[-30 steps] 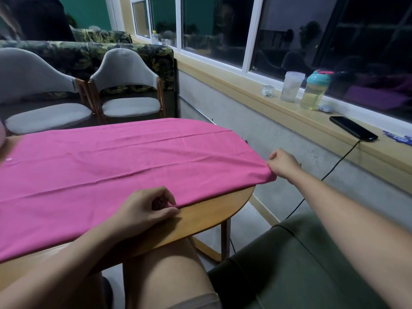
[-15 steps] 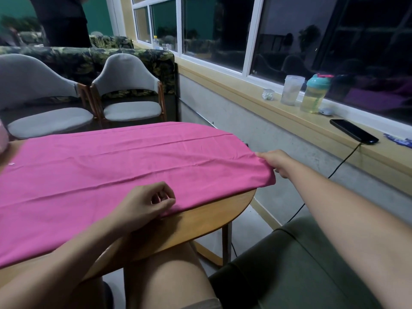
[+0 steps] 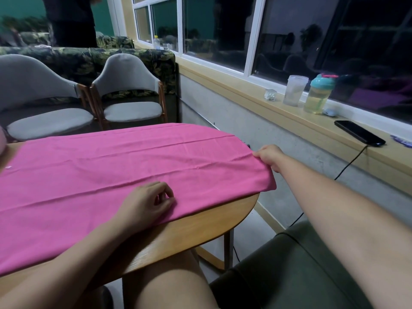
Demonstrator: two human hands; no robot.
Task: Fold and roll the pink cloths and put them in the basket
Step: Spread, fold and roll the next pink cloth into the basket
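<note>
Pink cloth (image 3: 111, 166) has right hand (image 3: 269, 156) fingers pinching its end, left hand (image 3: 147, 204) fingers curled atop, grip unclear.

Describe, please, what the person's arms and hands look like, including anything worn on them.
The left hand and right hand are bare, as are the left forearm and right forearm to the picture's edge: no sleeves, gloves, watch or bracelet. No ring shows on the fingers in view.
</note>
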